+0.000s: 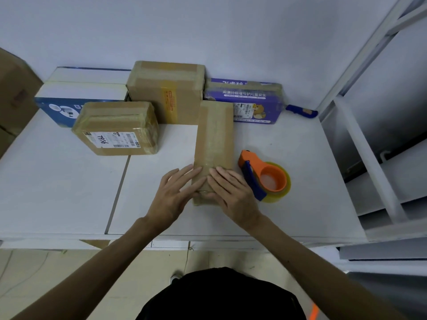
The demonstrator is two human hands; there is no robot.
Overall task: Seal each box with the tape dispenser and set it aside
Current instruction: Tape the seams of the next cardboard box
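Narrow cardboard box (213,139) lies lengthwise on a white desk (69,192), directly in front of the person, its long top glossy with a strip of clear tape. Both hands rest on the near end of this box. The left hand (175,192) comes in from the left with fingers straight and flat, reaching over the box's left edge. The right hand (231,192) lies flat on the top, fingers also straight, so that the fingertips of the two hands nearly meet; neither hand curls round anything. Just beside the box on the right sits an orange and blue tape dispenser (263,176) with a roll of clear tape, lying on the desk with no hand on it. Further back on the desk stand other boxes: a taped brown box with a shipping label (115,128) to the left, a taller brown box (166,93) behind it, a blue and white box (69,100) at far left, and a purple printed box (245,98) at the back right. A blue-handled tool (300,110) lies near the purple box.
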